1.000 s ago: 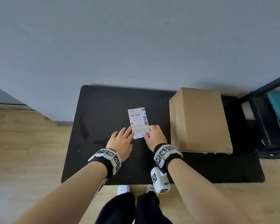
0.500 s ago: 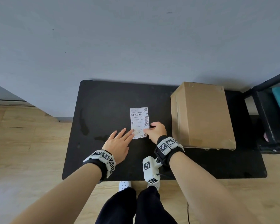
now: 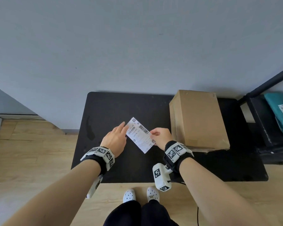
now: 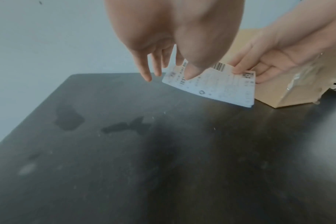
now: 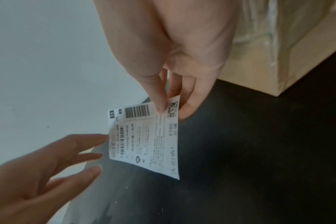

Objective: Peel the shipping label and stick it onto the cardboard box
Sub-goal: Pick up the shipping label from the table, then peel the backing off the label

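A white shipping label (image 3: 140,135) with barcodes hangs tilted above the black table (image 3: 118,105). My right hand (image 3: 160,136) pinches its right edge near the QR code between thumb and fingers (image 5: 159,97). My left hand (image 3: 115,138) is beside the label's left edge with straight fingers; its fingertips (image 5: 98,141) reach the edge, and whether they touch it I cannot tell. In the left wrist view the label (image 4: 217,89) hangs just past my left fingers (image 4: 146,71). The taped brown cardboard box (image 3: 198,118) stands on the table right of my right hand.
A dark shelf (image 3: 258,118) holding a teal parcel (image 3: 281,111) stands at the far right. A grey wall runs behind the table. Wooden floor (image 3: 31,160) lies to the left and front, with my white shoes (image 3: 140,194) below.
The label lay flat on the table before; my right hand has lifted it and turned it diagonal. My left hand rose off the table and moved to the label's left edge.
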The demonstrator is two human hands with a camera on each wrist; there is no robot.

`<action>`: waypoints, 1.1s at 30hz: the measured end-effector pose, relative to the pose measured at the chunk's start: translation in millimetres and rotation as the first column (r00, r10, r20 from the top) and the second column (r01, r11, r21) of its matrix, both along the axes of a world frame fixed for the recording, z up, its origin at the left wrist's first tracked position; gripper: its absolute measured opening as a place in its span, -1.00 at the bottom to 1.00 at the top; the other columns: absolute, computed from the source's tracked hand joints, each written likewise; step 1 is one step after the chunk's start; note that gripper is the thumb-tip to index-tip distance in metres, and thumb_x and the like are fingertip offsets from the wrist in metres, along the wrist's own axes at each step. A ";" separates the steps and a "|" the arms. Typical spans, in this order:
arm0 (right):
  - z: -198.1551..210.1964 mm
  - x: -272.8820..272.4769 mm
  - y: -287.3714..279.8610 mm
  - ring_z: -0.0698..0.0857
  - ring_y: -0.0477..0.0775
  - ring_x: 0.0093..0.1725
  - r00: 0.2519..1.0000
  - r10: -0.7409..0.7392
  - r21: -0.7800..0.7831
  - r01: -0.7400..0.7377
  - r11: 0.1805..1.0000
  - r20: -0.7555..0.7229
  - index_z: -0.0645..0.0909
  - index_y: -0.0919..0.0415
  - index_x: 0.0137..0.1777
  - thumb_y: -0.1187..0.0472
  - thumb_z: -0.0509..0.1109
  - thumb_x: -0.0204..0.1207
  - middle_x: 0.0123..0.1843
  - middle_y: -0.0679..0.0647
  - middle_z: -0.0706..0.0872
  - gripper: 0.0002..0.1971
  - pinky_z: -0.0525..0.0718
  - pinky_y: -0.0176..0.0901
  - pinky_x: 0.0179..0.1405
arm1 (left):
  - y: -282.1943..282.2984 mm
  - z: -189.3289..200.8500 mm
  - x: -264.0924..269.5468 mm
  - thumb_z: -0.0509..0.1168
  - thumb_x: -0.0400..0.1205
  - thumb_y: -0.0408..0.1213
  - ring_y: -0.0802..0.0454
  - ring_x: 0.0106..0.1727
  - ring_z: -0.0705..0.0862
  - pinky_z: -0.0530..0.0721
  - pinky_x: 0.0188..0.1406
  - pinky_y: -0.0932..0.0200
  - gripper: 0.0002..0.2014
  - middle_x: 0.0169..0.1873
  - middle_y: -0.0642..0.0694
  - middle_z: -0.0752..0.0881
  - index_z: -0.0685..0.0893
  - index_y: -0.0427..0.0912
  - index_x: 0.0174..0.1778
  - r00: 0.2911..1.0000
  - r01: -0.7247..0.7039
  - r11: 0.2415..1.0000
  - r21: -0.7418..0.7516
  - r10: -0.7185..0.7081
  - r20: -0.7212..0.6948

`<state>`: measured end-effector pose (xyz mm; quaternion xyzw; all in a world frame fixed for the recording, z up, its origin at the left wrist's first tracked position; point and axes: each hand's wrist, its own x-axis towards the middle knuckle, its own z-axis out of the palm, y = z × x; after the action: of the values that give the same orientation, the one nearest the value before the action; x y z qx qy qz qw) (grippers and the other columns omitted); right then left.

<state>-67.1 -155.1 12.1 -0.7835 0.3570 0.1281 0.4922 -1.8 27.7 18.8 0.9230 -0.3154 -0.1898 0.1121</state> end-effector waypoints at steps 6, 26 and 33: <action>39.4 -6.3 -11.5 0.76 0.18 0.08 0.992 0.073 -0.026 -0.070 0.997 0.101 0.63 0.13 -0.10 0.34 0.36 0.55 0.07 0.22 0.78 -0.91 0.74 0.17 0.15 | -15.6 44.8 10.2 0.13 0.71 -0.19 -0.14 0.47 0.52 0.57 0.38 -0.06 -0.50 0.52 -0.14 0.46 0.26 -0.08 0.59 0.983 -0.179 0.984 -0.020 0.177 -0.054; 99.0 1.3 -39.1 0.68 0.06 0.23 0.912 0.190 -0.195 -0.125 0.973 0.364 0.68 0.20 0.17 0.26 0.42 0.52 0.25 0.12 0.72 -0.77 0.58 -0.28 0.06 | -49.5 104.0 4.0 0.32 0.61 -0.37 -0.13 -0.18 0.82 0.84 -0.23 0.15 -0.80 -0.17 -0.22 0.79 0.66 -0.19 -0.36 0.782 -0.606 0.694 -0.389 0.431 -0.449; 108.9 -2.9 -22.9 0.76 0.01 0.10 0.862 0.280 -0.088 -0.268 0.959 0.422 0.78 0.20 0.12 0.18 0.52 0.44 0.14 0.17 0.82 -0.73 0.62 -0.26 0.11 | -66.8 112.3 -8.9 0.34 0.62 -0.37 0.16 -0.55 0.77 0.77 -0.49 0.38 -0.86 -0.28 -0.32 0.78 0.70 -0.39 -0.15 0.704 -0.671 0.605 -0.428 0.341 -0.623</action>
<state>-70.0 -178.0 121.0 -0.8414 0.1264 0.0162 0.5252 -10.7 -39.1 131.1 0.8030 -0.0356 -0.2542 0.5378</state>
